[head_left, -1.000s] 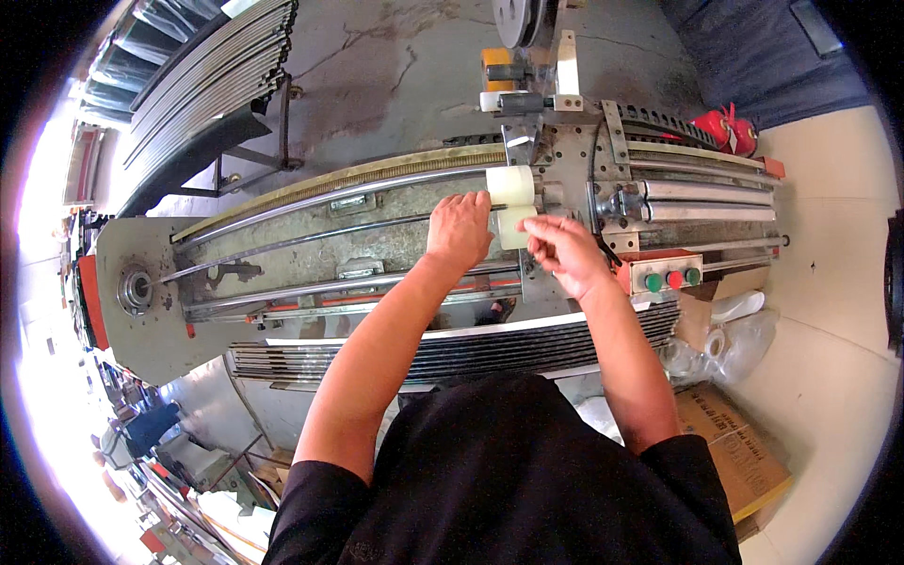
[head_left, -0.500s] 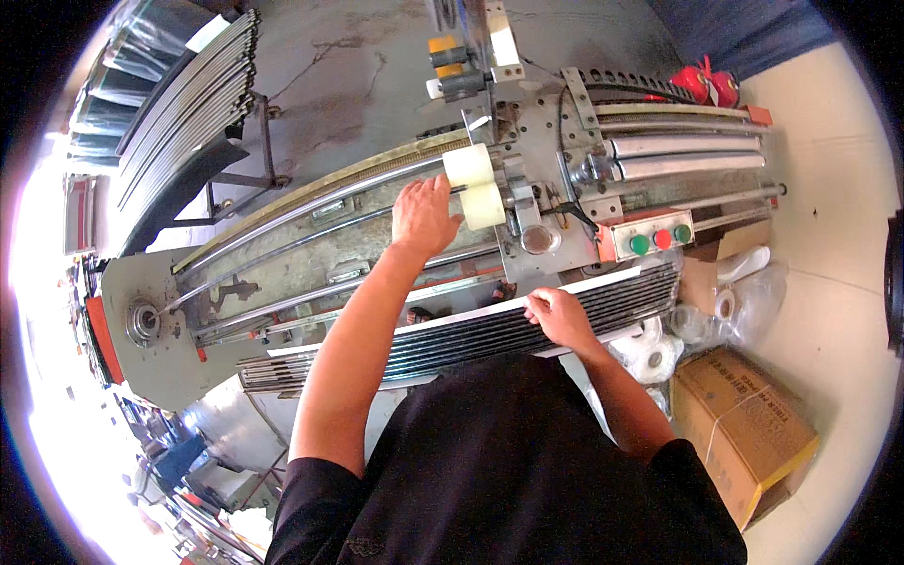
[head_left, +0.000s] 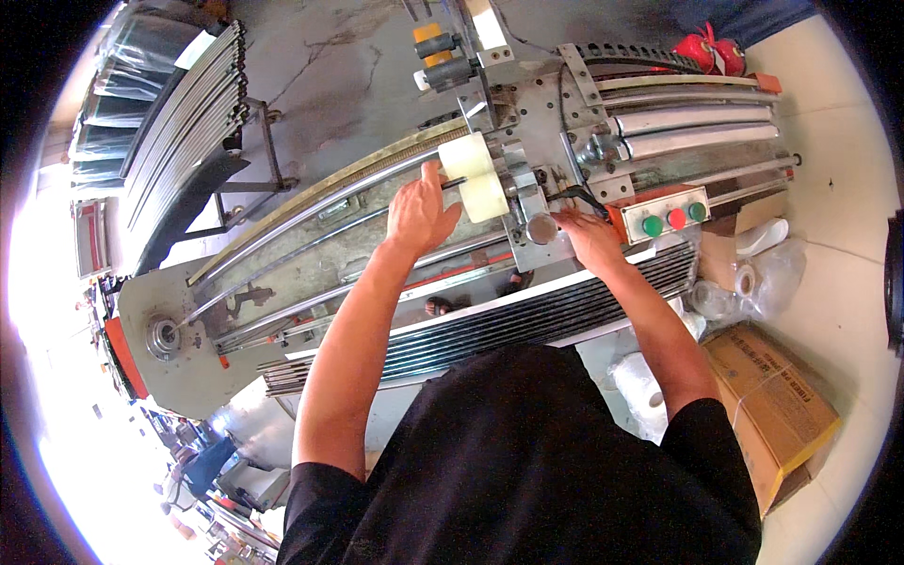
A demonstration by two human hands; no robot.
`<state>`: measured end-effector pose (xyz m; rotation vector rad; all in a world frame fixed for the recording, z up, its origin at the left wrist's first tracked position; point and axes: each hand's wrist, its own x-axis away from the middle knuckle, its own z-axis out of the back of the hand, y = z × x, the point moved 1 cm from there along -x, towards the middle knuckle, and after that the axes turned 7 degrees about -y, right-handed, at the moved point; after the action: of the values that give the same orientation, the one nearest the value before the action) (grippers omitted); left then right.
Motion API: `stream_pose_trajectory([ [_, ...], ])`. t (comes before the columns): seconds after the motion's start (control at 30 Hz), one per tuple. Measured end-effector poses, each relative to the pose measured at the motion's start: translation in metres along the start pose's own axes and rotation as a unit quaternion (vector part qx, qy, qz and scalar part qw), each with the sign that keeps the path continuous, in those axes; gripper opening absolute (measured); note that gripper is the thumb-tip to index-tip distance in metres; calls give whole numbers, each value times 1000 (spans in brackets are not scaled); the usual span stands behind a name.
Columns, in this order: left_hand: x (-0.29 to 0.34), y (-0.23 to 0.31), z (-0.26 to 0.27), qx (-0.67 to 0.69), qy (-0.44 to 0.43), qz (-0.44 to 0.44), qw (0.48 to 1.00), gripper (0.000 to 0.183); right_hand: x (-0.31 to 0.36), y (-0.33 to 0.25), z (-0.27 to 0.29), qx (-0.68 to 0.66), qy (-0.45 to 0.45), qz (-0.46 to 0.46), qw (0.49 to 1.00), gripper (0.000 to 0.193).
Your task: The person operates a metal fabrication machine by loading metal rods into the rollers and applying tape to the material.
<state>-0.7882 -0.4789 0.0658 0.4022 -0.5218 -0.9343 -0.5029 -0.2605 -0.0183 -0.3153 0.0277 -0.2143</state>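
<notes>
My left hand is over the machine bed, just left of two cream-coloured rollers. Its fingers stretch toward the upper roller and the thumb stands apart. I cannot tell whether the fingertips touch it. A thin dark rod runs along the bed, passing beneath this hand to the rollers. My right hand reaches onto the metal carriage plate, fingers stretched forward. It is beside a round metal knob and just below a black curved handle. Nothing shows in its grip.
A control box with green and red buttons is right of my right hand. Several dark rods lie on a rack before me. Cardboard box and plastic rolls are at the right; more strips stand far left.
My right hand has moved from above the rod rack up to the carriage plate beside the knob. My left hand stays by the rollers, its thumb more spread. The view has shifted slightly.
</notes>
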Motion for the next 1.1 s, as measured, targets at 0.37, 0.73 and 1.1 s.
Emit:
stream_pose_trajectory([
  [0.37,-34,-18,25,184,-151,10,971,97,10,-16,-1,-60,118,-49,990,32],
  [0.73,-25,-12,33,312,-153,24,937,93,32,-132,78,-446,237,-217,835,34],
  [1.1,-1,12,69,373,-178,16,910,31,-77,-171,55,-561,159,-182,791,35],
])
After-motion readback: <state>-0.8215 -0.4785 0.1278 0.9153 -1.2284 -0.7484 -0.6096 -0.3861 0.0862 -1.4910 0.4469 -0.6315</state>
